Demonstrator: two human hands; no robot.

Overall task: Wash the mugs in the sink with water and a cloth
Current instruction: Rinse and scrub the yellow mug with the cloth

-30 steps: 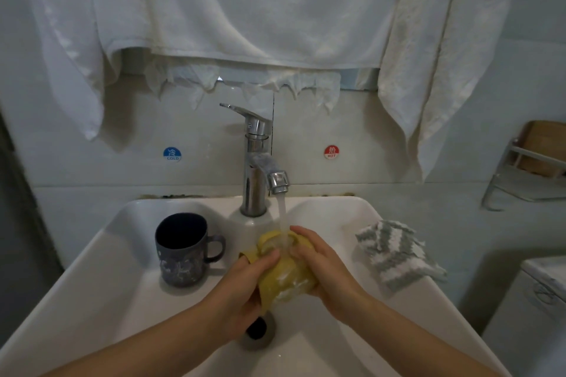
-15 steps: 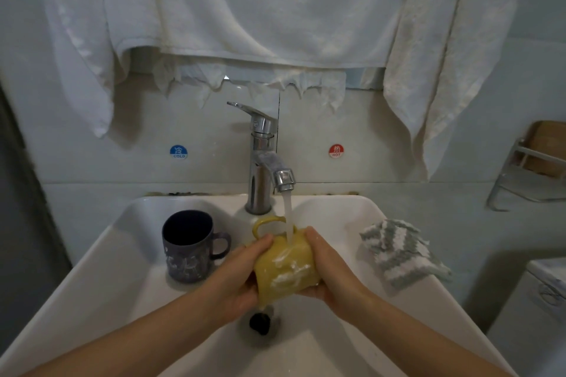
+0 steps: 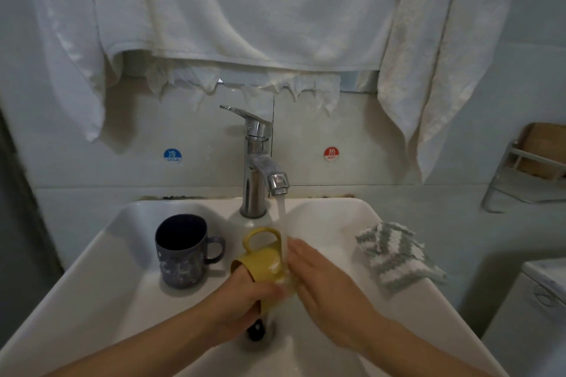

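Your left hand point(image 3: 245, 300) grips the yellow mug point(image 3: 263, 263), tipped on its side above the drain under the tap's stream point(image 3: 281, 217). Your right hand point(image 3: 318, 272) presses flat-fingered against its right side. Rotate the mug slowly so water reaches every face (the cloth point(image 3: 398, 254) lies apart on the sink point(image 3: 364, 208) rim). The mug's inside and your left fingertips are hidden.

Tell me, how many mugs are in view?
2: a dark blue mug standing left in the sink, and a yellow mug held sideways under the tap by the left hand.
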